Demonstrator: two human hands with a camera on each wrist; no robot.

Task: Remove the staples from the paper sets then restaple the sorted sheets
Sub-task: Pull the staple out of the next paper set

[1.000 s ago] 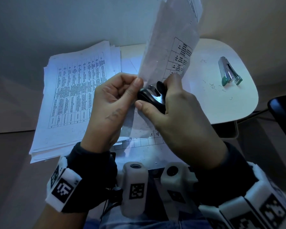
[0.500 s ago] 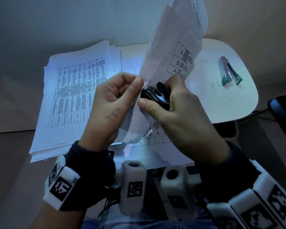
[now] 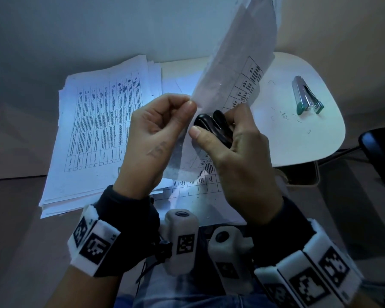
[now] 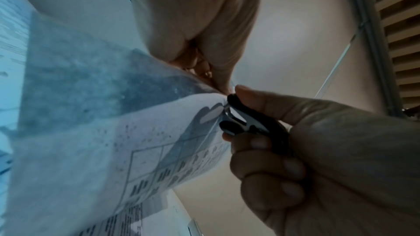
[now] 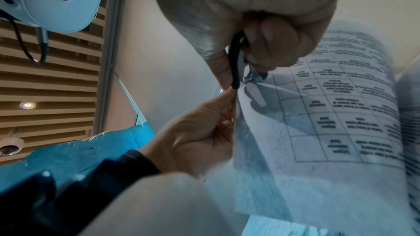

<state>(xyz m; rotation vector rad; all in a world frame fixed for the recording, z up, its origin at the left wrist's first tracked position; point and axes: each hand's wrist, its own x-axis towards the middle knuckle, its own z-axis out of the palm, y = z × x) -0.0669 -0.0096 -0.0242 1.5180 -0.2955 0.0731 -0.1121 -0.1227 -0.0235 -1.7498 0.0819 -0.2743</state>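
Observation:
My left hand (image 3: pixel 165 121) pinches the corner of a stapled paper set (image 3: pixel 233 70) held upright above the desk, its sheets printed with tables. My right hand (image 3: pixel 227 134) grips a black staple remover (image 3: pixel 211 125) with thumb and fingers. In the left wrist view the staple remover (image 4: pixel 247 119) has its metal claws at the paper set's (image 4: pixel 102 132) corner, beside my left fingertips (image 4: pixel 223 83). The right wrist view shows the remover (image 5: pixel 236 64) against the paper set (image 5: pixel 329 114); the staple itself I cannot make out.
A thick stack of printed sheets (image 3: pixel 98 134) lies at the left. A silver stapler with a green end (image 3: pixel 306 95) rests on the white rounded desk (image 3: pixel 309 141) at the right, with several loose pulled staples (image 3: pixel 283 116) scattered near it.
The paper set has swung a little to the right and upward. My right hand has turned the staple remover slightly at the corner; my left pinch stays in place.

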